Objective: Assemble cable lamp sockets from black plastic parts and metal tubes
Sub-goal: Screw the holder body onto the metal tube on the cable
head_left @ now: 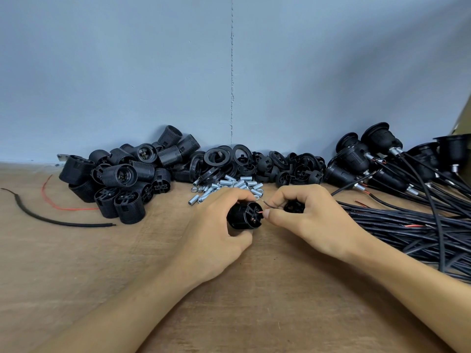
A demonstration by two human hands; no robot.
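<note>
The left hand (216,225) grips a black ribbed plastic socket barrel (244,217). Fingers and thumb curl round its side, so its terminal end is turned toward the right hand (313,217) and held steady for wiring. The right hand, just beside it, has its fingers curled round a small black plastic part (293,207), mostly hidden in the palm. Its thumb tip sits beside a thin red wire end (260,212), guiding that end at the barrel's terminals. A thin black wire end (270,205) sticks up free between the two hands (probably waiting for the second terminal). The step in hand looks like threading the cable's cores into the socket.

Stock lies within reach, sorted by kind. Short threaded silver metal tubes (229,187) lie just beyond the left hand's knuckles. A heap of black ribbed socket barrels (122,179) lies beyond and to the left of the left hand. Black plastic rings (224,159) and black plastic caps (298,169) are further beyond the hands. Finished black sockets on cables (377,164) and a bundle of black cables (407,225) lie to the right of the right hand, kept apart from the loose parts.
</note>
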